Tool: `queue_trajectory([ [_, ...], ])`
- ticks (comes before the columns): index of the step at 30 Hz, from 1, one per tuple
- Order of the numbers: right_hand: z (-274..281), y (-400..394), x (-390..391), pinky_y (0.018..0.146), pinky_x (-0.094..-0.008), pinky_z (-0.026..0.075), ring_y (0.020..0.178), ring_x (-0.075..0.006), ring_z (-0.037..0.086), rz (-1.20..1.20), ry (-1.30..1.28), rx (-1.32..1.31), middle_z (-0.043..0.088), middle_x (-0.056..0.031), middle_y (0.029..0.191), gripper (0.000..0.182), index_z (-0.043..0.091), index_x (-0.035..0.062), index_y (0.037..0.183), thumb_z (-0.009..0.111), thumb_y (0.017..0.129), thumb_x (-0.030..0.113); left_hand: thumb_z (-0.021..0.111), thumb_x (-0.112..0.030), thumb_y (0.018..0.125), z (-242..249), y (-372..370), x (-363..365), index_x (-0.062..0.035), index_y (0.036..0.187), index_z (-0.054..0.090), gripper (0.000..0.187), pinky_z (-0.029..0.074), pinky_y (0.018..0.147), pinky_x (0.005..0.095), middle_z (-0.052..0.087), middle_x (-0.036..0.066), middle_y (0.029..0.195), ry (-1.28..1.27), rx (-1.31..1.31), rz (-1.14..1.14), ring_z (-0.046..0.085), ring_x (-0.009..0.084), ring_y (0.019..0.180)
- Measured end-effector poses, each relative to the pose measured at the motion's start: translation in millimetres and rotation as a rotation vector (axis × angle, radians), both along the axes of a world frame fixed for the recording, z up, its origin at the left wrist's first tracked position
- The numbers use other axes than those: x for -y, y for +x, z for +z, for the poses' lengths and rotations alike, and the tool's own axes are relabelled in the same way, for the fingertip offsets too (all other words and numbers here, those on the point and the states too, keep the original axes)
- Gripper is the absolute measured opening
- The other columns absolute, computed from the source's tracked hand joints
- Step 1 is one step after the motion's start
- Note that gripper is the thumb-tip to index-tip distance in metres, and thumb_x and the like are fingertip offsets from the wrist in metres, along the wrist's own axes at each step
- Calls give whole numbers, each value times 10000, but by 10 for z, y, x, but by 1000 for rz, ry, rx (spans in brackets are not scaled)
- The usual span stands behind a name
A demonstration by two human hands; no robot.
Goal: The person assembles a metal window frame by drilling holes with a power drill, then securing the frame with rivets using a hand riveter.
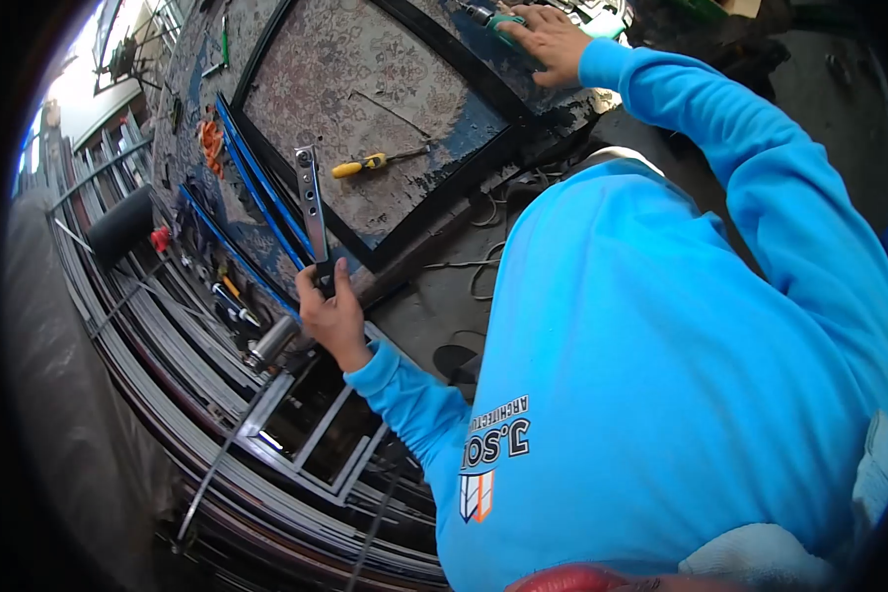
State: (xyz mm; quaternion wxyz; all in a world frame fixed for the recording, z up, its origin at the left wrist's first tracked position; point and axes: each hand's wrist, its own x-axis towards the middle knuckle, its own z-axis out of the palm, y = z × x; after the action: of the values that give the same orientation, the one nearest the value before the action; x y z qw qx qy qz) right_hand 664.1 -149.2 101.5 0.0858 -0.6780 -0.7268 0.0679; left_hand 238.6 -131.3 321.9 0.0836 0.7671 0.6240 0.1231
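Observation:
My left hand [333, 318] is closed round the dark lower end of a flat metal bar with holes [312, 202], held upright over the work surface. At the top, my right hand [551, 44] has its fingers over a green power drill [506, 22], with the thumb apart; the hand covers part of the drill. Between them, a black rectangular frame [429, 222] lies on a worn patterned cloth [296, 69]. A screwdriver with a yellow handle [359, 166] rests inside the frame, near a thin dark rod [390, 111].
Blue-edged strips [257, 183] and an orange rag [210, 146] lie left of the frame. Long metal profiles [168, 360] are stacked at the lower left, below a black roll [120, 225]. A green-handled tool [224, 44] is at the upper left. Cords [485, 266] hang near the frame's near edge.

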Motion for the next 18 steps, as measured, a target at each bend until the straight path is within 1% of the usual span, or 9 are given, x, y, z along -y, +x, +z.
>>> queue_trajectory([
  [1,-75,65,62,1127,-486,321,1346,-395,370,-36,-98,-2,316,-192,1492,1007,248,194,1505,803,666,236,746,-281,861,-148,1,-125,-2,979,598,337,497,649,345,661,127,765,-5,18,-9,651,218,685],
  [5,-346,222,239,1159,-465,311,1355,-399,355,23,-52,-148,277,-219,1502,1178,105,271,1552,823,619,214,711,-325,879,-963,-30,-598,-20,989,601,343,502,652,402,671,174,791,-15,12,-21,674,327,724],
  [7,-215,216,280,1155,-455,322,1347,-400,365,23,-106,-59,282,-221,1498,1214,92,276,1552,834,596,184,699,-348,869,-1249,-15,-870,-39,986,584,350,484,658,469,669,181,862,69,-118,-105,646,401,790],
  [10,-266,252,254,1099,-457,389,1309,-414,418,6,-82,19,358,-200,1457,1273,107,293,1545,858,537,90,682,-340,880,-1583,87,-1199,-48,966,565,327,479,659,498,655,163,849,107,-201,-176,635,406,783],
  [11,-299,298,192,1075,-459,409,1278,-408,444,19,-78,-62,393,-197,1413,1270,113,287,1544,857,535,90,704,-344,854,-1702,111,-1302,-56,981,573,341,487,704,486,650,161,927,3,-239,-131,632,389,872],
  [12,-320,295,168,1051,-461,430,1247,-402,470,36,-79,-146,427,-194,1368,1266,118,281,1544,857,533,89,704,-344,854,-1855,140,-1344,-56,981,573,341,487,704,486,650,161,927,-11,-229,-114,632,389,872],
  [13,-254,316,126,1006,-463,459,1183,-388,509,40,-110,-156,470,-194,1273,1206,159,250,1533,849,552,120,717,-350,836,-2004,173,-1386,-62,1005,578,362,482,770,476,639,158,982,49,-258,-209,614,380,945],
  [16,-151,409,-12,984,-465,473,1139,-389,534,49,-121,-240,496,-208,1211,1149,188,226,1520,840,576,175,754,-372,784,-2046,617,-1099,-77,1124,572,486,402,985,464,569,148,1179,231,-288,-346,508,351,1177],
  [18,100,402,-14,951,-469,492,1091,-403,565,51,-191,-283,510,-224,1203,1078,230,194,1502,808,592,243,773,-401,755,-2160,983,-762,-86,1229,534,617,340,1051,473,534,138,1223,2,-11,-577,460,338,1235],
])
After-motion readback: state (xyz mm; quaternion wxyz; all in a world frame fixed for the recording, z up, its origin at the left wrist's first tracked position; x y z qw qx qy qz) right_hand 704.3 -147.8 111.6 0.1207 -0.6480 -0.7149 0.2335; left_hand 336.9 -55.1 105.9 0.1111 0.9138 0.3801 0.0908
